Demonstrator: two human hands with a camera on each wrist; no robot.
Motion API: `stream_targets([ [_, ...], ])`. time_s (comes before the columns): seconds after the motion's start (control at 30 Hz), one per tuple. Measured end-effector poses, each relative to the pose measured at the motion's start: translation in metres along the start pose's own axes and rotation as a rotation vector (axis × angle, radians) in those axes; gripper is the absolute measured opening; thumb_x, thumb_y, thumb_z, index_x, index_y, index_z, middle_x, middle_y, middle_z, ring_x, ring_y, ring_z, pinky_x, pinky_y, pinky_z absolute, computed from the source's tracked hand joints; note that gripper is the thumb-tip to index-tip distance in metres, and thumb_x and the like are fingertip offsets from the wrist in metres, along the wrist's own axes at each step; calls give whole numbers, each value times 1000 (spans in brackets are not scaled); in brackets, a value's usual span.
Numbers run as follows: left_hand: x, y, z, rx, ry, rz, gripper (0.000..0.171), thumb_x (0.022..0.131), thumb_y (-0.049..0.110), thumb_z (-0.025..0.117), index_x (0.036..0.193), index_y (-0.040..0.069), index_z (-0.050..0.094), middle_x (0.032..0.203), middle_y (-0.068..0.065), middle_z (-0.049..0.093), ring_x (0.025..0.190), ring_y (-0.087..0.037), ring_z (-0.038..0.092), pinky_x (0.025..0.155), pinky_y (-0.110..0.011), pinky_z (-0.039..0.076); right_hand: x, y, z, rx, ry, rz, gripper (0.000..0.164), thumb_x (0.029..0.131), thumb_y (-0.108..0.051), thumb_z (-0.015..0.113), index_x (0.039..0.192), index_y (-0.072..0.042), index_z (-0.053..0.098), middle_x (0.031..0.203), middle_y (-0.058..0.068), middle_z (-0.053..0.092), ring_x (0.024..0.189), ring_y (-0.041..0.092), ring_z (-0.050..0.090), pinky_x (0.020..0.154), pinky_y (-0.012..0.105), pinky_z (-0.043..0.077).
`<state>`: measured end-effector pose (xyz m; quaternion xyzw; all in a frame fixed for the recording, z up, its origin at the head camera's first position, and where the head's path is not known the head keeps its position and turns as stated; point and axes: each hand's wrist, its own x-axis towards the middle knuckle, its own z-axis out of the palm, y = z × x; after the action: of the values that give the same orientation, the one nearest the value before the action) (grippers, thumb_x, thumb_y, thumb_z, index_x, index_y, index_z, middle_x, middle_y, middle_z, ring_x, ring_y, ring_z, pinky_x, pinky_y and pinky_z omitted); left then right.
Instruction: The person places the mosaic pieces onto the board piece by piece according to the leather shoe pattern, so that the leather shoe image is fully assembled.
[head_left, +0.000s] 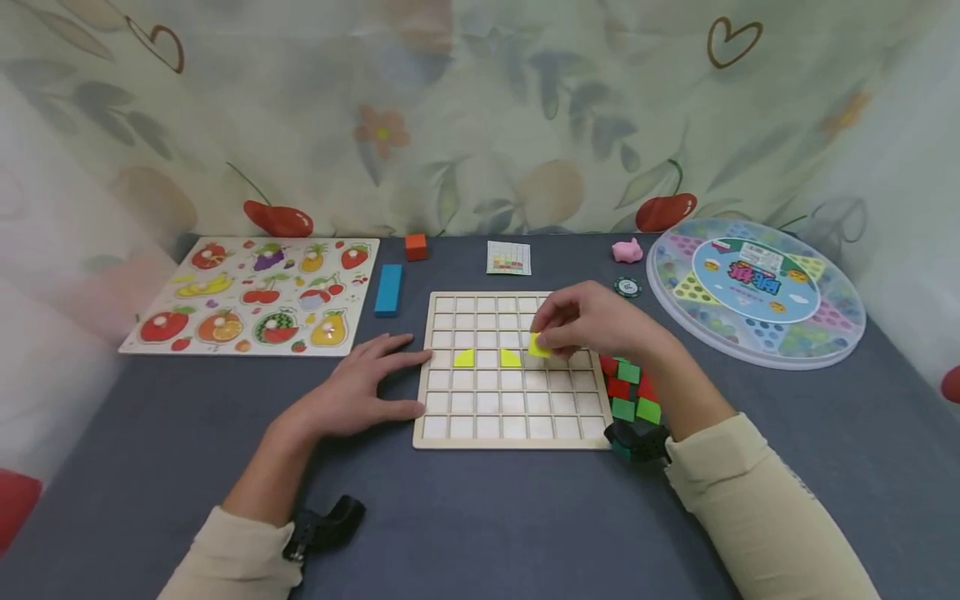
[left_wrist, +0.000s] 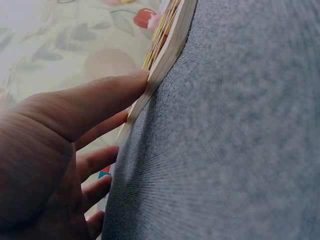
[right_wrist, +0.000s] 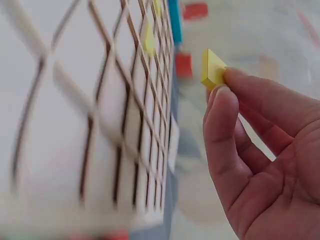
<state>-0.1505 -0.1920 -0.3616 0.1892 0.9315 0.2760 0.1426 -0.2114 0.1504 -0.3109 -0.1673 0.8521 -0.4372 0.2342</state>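
Note:
A pale wooden grid board (head_left: 487, 403) lies flat on the table, with two yellow pieces (head_left: 464, 358) in one of its middle rows. Thumb and fingers of my right hand (head_left: 592, 321) pinch a small yellow block (right_wrist: 212, 69) over the right half of that row. In the right wrist view the block is raised off the grid. My left hand (head_left: 366, 383) lies at the board's left side, fingers spread, with thumb and index finger touching the edge. From the left wrist, the thumb (left_wrist: 107, 97) presses against the board's side.
Red and green blocks (head_left: 622, 389) lie along the board's right side, partly under my right forearm. Behind the board are a small pattern card (head_left: 509, 258), a blue block (head_left: 387, 290) and an orange block (head_left: 416, 247). A fruit puzzle (head_left: 225, 275) and a round game box (head_left: 757, 292) flank them.

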Motion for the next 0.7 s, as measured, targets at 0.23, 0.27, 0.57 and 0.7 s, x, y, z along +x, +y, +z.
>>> stream_targets([
  [0.23, 0, 0, -1, 0, 3, -3, 74, 91, 45, 77, 156, 21, 50, 169, -15, 29, 156, -44, 16, 120, -71, 22, 24, -21, 41, -70, -116, -5, 7, 92, -5, 71, 97, -7, 75, 79, 8, 68, 67, 20, 68, 72, 31, 58],
  [0.27, -1, 1, -1, -2, 5, -4, 74, 91, 45, 77, 155, 21, 50, 168, -15, 30, 156, -44, 16, 120, -71, 22, 26, -23, 46, -97, -120, -7, 8, 92, -4, 71, 97, -8, 75, 78, 7, 68, 66, 20, 67, 71, 31, 57],
  [0.57, 0, -1, -1, -4, 5, -3, 73, 91, 47, 76, 155, 22, 50, 168, -15, 30, 156, -44, 16, 119, -71, 22, 32, -33, 66, -276, -68, 3, 10, 91, -2, 72, 87, -10, 76, 75, 3, 68, 61, 15, 61, 65, 28, 53],
  [0.7, 0, -1, -1, -3, 8, 6, 73, 91, 47, 76, 155, 22, 50, 168, -15, 31, 155, -44, 17, 119, -72, 22, 30, -33, 70, -374, -23, -18, 12, 91, -4, 73, 84, -13, 77, 75, 0, 69, 68, 15, 59, 67, 28, 50],
])
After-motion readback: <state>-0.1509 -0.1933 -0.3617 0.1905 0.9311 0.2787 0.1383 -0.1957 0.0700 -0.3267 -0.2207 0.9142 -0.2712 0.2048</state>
